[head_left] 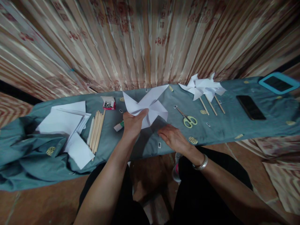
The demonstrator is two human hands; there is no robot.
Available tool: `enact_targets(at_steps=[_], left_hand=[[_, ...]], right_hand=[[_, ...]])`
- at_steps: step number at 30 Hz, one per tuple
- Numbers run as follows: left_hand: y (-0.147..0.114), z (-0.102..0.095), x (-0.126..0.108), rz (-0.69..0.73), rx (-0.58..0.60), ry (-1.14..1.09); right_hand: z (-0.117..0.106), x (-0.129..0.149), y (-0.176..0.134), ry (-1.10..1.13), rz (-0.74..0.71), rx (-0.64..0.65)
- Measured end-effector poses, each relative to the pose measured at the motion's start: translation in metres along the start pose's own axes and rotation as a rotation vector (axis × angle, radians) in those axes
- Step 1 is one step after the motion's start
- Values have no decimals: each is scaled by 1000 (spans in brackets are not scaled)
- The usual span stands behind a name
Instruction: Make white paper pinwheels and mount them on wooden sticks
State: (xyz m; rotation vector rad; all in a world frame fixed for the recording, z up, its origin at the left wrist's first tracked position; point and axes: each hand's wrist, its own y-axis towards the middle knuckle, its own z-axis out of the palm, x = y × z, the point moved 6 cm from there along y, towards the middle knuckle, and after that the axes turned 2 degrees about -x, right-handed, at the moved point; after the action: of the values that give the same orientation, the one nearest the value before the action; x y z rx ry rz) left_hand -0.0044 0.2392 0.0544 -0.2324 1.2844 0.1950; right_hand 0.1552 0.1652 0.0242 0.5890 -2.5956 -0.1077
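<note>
Above the middle of the cloth, my left hand [134,123] pinches a white paper pinwheel [151,107] near its centre, thumb on top. Its folded blades spread out on all sides. Just right of and below it, my right hand [172,137] is low over the cloth with its fingers drawn together. A tiny dark spot shows at those fingertips, too small to name. Partly behind my left hand lies a green and white glue stick [119,126]. Scissors [188,121] with light green handles rest to the right of my right hand.
A teal cloth [145,147] covers the narrow table. On the left are white paper sheets [61,120], wooden sticks [97,129] and a small red box [109,103] of pins. Rightward lie pinwheels on sticks [199,87], a black phone [250,107] and a blue-framed tablet [278,83]. Curtains [150,40] hang behind.
</note>
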Motion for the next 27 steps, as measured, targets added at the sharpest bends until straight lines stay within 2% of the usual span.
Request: enact_targets(at_steps=[6, 11, 19, 27], left_hand=[[2, -4, 3, 0, -9, 37], [1, -2, 3, 1, 6, 32], [0, -1, 3, -3, 28, 28], [-1, -3, 3, -30, 7, 21]], right_hand=[[-8, -8, -8, -5, -7, -36], [-11, 6, -8, 58, -58, -95], [4, 10, 1, -59, -68, 30], [5, 9, 1, -90, -71, 52]])
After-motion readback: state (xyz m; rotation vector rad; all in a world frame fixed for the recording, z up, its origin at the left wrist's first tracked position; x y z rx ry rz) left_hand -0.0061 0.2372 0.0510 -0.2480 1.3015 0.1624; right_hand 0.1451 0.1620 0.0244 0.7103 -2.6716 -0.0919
